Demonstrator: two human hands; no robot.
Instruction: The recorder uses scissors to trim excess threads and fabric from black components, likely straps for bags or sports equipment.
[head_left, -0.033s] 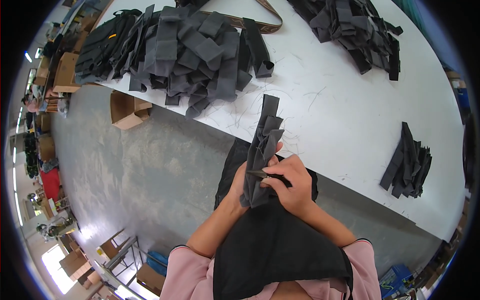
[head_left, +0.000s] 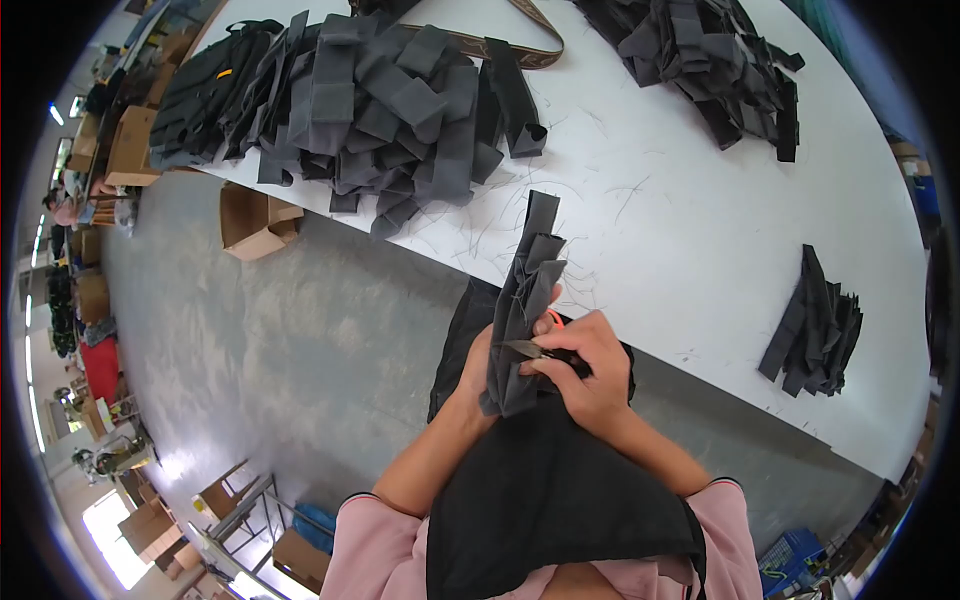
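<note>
A bundle of dark grey fabric strips [head_left: 522, 300] is held upright before my body, at the table's near edge. My left hand [head_left: 474, 376] is closed round its lower part from the left, with fingertips showing at its right side. In my right hand [head_left: 597, 362] is a small pair of thread snips [head_left: 528, 349] with dark handles and a bit of orange. Their metal blades point left and lie against the strips. Whether the blades touch a thread is too small to tell.
The white table [head_left: 650, 240] bears a large heap of grey strips [head_left: 375, 110], another heap [head_left: 700, 60] at the far right and a small stack [head_left: 815, 325] at the right. Loose threads lie about. A black backpack [head_left: 205, 90] lies far left; a cardboard box [head_left: 255, 222] stands below the table's edge.
My right hand has shifted slightly to the right with the snips, and an orange part of them now shows. My left hand and the bundle have hardly moved.
</note>
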